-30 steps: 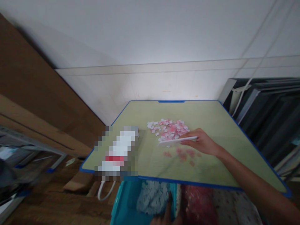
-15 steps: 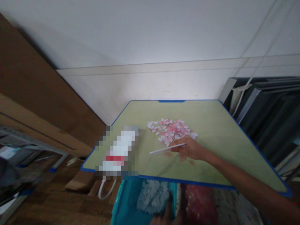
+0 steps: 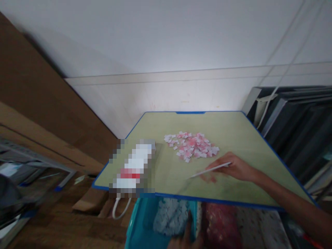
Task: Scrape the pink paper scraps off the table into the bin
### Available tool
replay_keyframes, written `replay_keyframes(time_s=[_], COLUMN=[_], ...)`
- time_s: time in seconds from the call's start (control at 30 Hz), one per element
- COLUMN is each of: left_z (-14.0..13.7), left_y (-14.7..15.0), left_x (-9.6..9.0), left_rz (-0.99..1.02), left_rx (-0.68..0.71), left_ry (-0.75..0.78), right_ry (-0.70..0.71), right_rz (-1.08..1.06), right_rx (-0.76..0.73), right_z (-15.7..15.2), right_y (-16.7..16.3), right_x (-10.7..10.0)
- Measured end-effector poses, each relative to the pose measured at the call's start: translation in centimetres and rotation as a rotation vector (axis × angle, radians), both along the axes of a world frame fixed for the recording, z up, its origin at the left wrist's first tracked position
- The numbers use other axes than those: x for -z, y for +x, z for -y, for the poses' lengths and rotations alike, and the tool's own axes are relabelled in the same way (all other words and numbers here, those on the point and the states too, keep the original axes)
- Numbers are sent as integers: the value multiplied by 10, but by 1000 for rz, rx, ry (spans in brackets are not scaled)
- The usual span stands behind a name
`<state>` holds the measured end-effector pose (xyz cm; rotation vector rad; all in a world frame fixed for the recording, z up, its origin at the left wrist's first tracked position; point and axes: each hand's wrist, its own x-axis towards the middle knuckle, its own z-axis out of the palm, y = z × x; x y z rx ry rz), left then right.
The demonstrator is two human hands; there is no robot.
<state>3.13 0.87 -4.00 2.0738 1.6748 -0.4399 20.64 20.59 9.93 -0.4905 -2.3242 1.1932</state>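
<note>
The right hand (image 3: 237,168) lay low over the green table (image 3: 241,138), near its front edge, its fingers pinched around a thin white card (image 3: 210,170) that pointed out to the left and tilted slightly down toward the tabletop. The pile of small pink and white paper pieces (image 3: 193,146) sat on the table just beyond the card, farther from the person and a little left of the hand, apart from both. A few faint pink shapes showed on the surface under the fingers (too blurred to say whether they were pieces or reflections). The left hand (image 3: 185,242) showed only at the bottom edge, by a teal bin (image 3: 137,228) of paper scraps below the table; whether it gripped anything could not be told.
</note>
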Motion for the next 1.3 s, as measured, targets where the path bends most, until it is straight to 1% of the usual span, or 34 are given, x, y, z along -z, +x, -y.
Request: replay_keyframes(time_s=[0.1, 0.13, 0.2, 0.33, 0.43, 0.53, 0.6, 0.7, 0.77, 0.83, 0.9, 0.97, 1.13, 1.2, 1.3], left_z=[0, 0, 0, 0, 1, 0, 0, -1, 0, 1, 3, 4, 4, 3, 4], left_y=[0, 0, 0, 1, 0, -1, -3, -4, -4, -4, -5, -6, -7, -6, -5], left_x=[-1, -1, -2, -5, -9, -15, -18, -22, -22, -21, -17, -14, -13, -15, -18], left_rz=[1, 3, 7, 1, 0, 3, 4, 1, 9, 25, 6, 15, 30, 32, 9], left_rx=[16, 22, 32, 40, 44, 72, 132, 159, 161, 162, 145, 158, 163, 156, 151], left_ry=[2, 4, 12, 23, 30, 21, 4, 21, 45, 74, 84, 80, 68, 76, 77], right_ry=[49, 66, 102, 124, 108, 82, 60, 22, -18, -41, -37, -33, -64, -86, -114], right_rz=[-23, -30, -16, 44, 56, 77, 91, 107, 127, 127, 106, 93, 110, 120, 142], right_rx=[232, 282, 309, 232, 164, 97, 56, 6, 1, 13, 20, 3, -98, -155, -232], right_z=[-1, -1, -2, -4, -6, -10, -12, -11, -10, -10, -12, -13, -18, -20, -24], right_y=[-8, -14, -30, -63, -71, -60, -47, -27, -19, -18, -24, -38, -75, -81, -78], right_x=[2, 2, 3, 7, 10, 8, 4, -3, -6, -8, -6, -2, 5, 3, -2])
